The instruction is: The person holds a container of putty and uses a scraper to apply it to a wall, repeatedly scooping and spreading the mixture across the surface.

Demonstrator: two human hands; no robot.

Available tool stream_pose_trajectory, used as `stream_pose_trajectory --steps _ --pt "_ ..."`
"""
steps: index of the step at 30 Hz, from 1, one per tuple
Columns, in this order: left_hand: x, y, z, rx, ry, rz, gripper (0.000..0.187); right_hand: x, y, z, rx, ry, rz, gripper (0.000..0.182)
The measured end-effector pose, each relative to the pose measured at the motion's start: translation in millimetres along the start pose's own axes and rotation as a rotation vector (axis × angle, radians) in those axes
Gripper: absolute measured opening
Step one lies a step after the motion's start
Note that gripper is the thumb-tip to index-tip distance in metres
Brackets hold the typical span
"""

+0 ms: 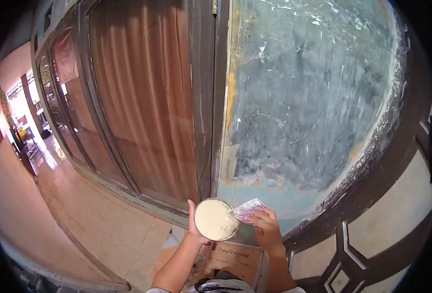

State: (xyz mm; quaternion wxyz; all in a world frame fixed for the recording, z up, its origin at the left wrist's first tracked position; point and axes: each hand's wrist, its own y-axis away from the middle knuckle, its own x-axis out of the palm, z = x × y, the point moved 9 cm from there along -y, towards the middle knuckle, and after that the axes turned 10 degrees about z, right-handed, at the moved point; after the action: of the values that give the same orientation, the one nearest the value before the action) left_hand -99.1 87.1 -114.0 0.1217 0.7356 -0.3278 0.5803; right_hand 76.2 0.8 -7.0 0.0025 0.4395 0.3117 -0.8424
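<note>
Cupping a bowl (234, 233), our left hand (195, 235) is steadying paste (213, 218). At three o'clock, our right hand (266, 225) is pinching a scraper (248, 209).

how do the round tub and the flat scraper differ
Shape: the round tub has a circular opening, while the flat scraper is a thin, angular sheet.
Colour: the tub shows a broad cream surface of paste; the scraper is pinkish purple with whitish smears.
Hold: the left hand cups the tub; the right hand pinches the scraper.
Shared: both are handheld.
</note>
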Motion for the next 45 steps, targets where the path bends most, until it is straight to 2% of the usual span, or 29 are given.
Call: stream_pose_trajectory --steps 3,6,7,10,11,14,15,16,18,21,23,24,26,28,30,31,36,38,40,43,45 --pt "21 -5 3 0.003 0.141 0.240 0.110 -2 -11 -12 0.021 0.011 -0.062 0.037" --pt "21 -6 8 0.018 0.237 0.259 0.111 -9 -24 -26 0.036 0.052 -0.133 0.028" --pt "7 -5 9 0.009 0.203 0.183 0.110 -11 -27 -35 0.048 0.024 -0.162 0.024" --pt "-1 -4 7 0.050 0.320 0.217 0.109 -6 -35 -62 0.101 -0.080 -0.191 0.018" --pt "-22 2 7 0.063 0.233 0.115 0.111 -1 -36 -74 0.145 -0.152 -0.178 0.017" --pt "-21 9 0 0.114 0.348 0.178 0.112 10 -45 -96 0.153 -0.245 -0.188 0.015" --pt "-25 11 -4 0.124 0.298 0.187 0.112 8 -53 -98 0.143 -0.244 -0.180 0.015" --pt "-34 11 -9 0.142 0.254 0.170 0.112 3 -64 -96 0.105 -0.185 -0.178 0.015" --pt "-59 15 -22 0.210 0.194 0.012 0.113 -11 -85 -96 0.066 -0.124 -0.179 0.017" --pt "-39 14 -37 0.236 0.263 0.062 0.112 -37 -116 -99 0.091 -0.015 -0.245 0.025" --pt "-28 12 -47 0.227 0.224 0.146 0.109 -47 -131 -85 -0.015 0.269 -0.300 0.034" --pt "-26 12 -52 0.234 0.233 0.149 0.109 -44 -131 -87 -0.012 0.272 -0.300 0.034" --pt "-31 10 -60 0.228 0.224 0.163 0.108 -22 -141 -86 -0.063 0.436 -0.182 0.038" --pt "-41 11 -70 0.223 0.216 0.170 0.107 0 -140 -93 -0.089 0.453 -0.169 0.036" --pt "-63 12 -86 0.294 0.054 0.010 0.105 23 -144 -94 -0.108 0.518 -0.110 0.035" --pt "-46 10 -84 0.247 0.210 0.143 0.104 29 -145 -90 -0.143 0.544 -0.124 0.030" --pt "-46 3 -95 0.259 0.274 0.187 0.105 62 -158 -86 -0.186 0.606 -0.113 0.018" --pt "-52 2 -95 0.252 0.205 0.223 0.107 74 -161 -88 -0.183 0.659 -0.032 0.017" --pt "-49 1 -92 0.248 0.224 0.224 0.107 69 -168 -86 -0.189 0.673 -0.045 0.017" --pt "-63 1 -93 0.267 0.172 0.225 0.108 41 -173 -80 -0.189 0.575 -0.182 0.016" --pt "-72 4 -90 0.284 0.156 0.168 0.108 52 -168 -84 -0.204 0.562 -0.127 0.016"
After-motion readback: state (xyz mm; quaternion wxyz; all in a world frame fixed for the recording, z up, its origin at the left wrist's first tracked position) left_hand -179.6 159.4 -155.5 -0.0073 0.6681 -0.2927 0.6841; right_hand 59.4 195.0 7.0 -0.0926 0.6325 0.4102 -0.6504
